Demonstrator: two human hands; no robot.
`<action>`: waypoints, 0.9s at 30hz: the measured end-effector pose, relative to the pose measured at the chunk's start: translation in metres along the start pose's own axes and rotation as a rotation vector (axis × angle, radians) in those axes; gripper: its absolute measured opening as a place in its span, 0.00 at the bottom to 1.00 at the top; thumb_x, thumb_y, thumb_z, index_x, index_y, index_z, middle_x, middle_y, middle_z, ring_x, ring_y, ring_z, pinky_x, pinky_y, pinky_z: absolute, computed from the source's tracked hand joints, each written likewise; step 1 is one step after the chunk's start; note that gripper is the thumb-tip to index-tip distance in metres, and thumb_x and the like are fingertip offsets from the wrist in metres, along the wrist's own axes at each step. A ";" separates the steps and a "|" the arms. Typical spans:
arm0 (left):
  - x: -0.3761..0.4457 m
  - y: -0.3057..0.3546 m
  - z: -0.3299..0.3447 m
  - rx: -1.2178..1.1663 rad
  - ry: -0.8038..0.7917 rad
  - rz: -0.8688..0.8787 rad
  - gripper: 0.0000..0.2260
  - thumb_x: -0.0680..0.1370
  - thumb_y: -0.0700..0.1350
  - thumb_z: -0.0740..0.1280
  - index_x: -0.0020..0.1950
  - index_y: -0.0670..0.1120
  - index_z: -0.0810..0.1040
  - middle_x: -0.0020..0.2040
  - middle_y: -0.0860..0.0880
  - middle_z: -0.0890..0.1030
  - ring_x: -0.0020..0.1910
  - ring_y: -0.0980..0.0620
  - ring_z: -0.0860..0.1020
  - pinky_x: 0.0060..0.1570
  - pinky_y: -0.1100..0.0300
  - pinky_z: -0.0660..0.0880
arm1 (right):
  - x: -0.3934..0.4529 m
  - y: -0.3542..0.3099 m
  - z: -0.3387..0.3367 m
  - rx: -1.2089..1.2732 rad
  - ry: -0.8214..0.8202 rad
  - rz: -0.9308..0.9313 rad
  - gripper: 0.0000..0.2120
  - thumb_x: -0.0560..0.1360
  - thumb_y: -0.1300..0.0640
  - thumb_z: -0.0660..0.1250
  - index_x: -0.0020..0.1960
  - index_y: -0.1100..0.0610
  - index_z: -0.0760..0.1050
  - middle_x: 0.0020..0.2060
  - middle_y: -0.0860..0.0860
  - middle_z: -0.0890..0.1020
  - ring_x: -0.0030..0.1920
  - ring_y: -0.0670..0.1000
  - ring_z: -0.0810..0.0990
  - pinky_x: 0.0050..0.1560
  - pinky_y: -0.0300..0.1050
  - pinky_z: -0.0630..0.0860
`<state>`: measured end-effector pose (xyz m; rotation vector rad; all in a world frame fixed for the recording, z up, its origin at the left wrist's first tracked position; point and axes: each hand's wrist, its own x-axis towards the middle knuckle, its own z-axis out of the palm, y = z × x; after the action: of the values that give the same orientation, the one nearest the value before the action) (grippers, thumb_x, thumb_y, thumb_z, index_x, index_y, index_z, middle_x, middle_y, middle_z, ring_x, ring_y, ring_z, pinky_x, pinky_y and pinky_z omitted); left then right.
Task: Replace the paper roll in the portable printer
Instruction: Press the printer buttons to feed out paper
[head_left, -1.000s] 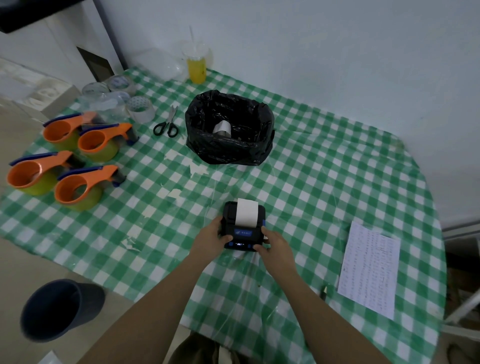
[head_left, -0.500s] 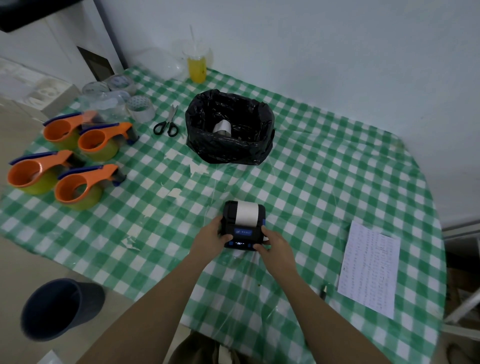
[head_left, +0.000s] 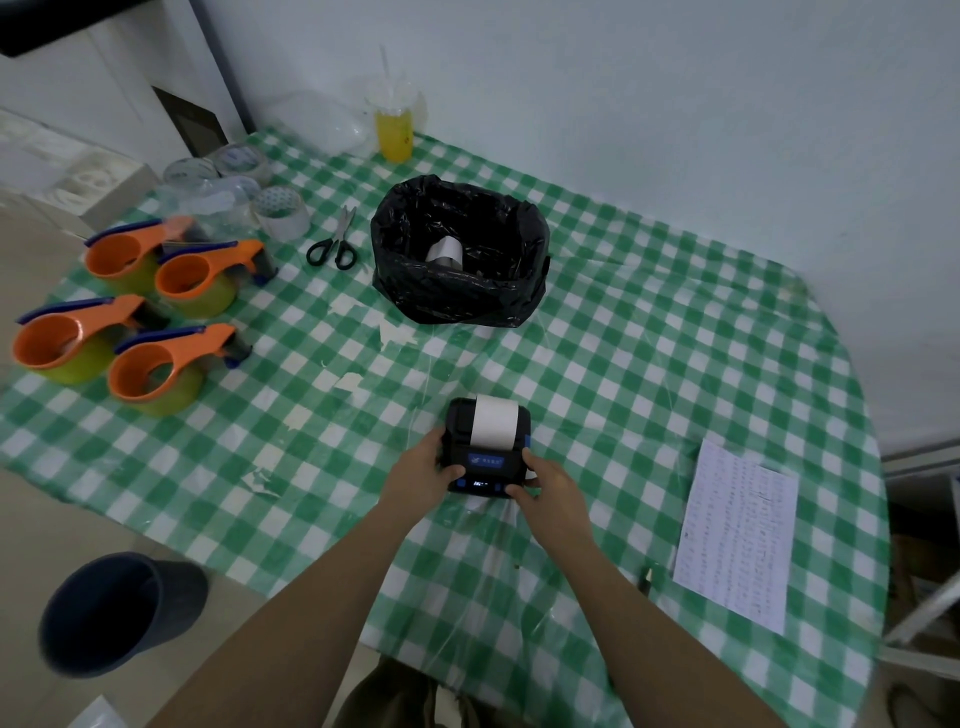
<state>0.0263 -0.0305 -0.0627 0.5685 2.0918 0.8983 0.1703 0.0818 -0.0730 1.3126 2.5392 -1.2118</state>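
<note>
A small black portable printer (head_left: 485, 457) with a blue label and lit display lies on the green checked tablecloth near the front middle. A strip of white paper (head_left: 494, 420) comes out of its top and lies over its back. My left hand (head_left: 423, 470) grips the printer's left side. My right hand (head_left: 545, 486) holds its right front corner, thumb on the front panel. Another white paper roll (head_left: 445, 251) sits inside the black plastic bag (head_left: 457, 291) farther back.
Several orange tape dispensers (head_left: 150, 312) stand at the left, clear tape rolls (head_left: 280, 210) and scissors (head_left: 335, 244) behind them. A yellow drink cup (head_left: 396, 130) is at the back wall. A printed sheet (head_left: 737, 535) lies at right. A dark bin (head_left: 114, 613) stands on the floor.
The paper strip on top of the printer has grown a little longer and lies flatter. Both hands stay on the printer in nearly the same place.
</note>
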 end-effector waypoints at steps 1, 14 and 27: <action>0.000 0.000 0.000 -0.002 -0.002 0.001 0.25 0.75 0.40 0.67 0.70 0.44 0.65 0.67 0.42 0.75 0.64 0.42 0.75 0.64 0.44 0.72 | 0.000 0.000 0.000 0.002 0.001 0.002 0.27 0.74 0.55 0.68 0.70 0.54 0.64 0.64 0.54 0.75 0.57 0.52 0.78 0.59 0.48 0.76; -0.001 0.001 0.000 -0.007 -0.008 0.004 0.25 0.75 0.39 0.67 0.71 0.44 0.64 0.68 0.42 0.74 0.65 0.42 0.74 0.65 0.45 0.71 | 0.001 0.000 0.000 0.008 0.002 0.000 0.26 0.74 0.55 0.68 0.70 0.54 0.65 0.64 0.54 0.75 0.57 0.52 0.79 0.58 0.48 0.76; -0.002 0.002 0.000 0.003 -0.004 -0.004 0.26 0.75 0.39 0.67 0.71 0.45 0.64 0.68 0.42 0.74 0.65 0.42 0.74 0.64 0.46 0.72 | -0.001 0.001 0.000 0.019 0.008 -0.007 0.26 0.74 0.56 0.68 0.70 0.55 0.65 0.64 0.55 0.75 0.57 0.52 0.78 0.59 0.47 0.75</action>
<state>0.0276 -0.0308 -0.0602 0.5673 2.0904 0.8908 0.1713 0.0817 -0.0730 1.3163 2.5463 -1.2369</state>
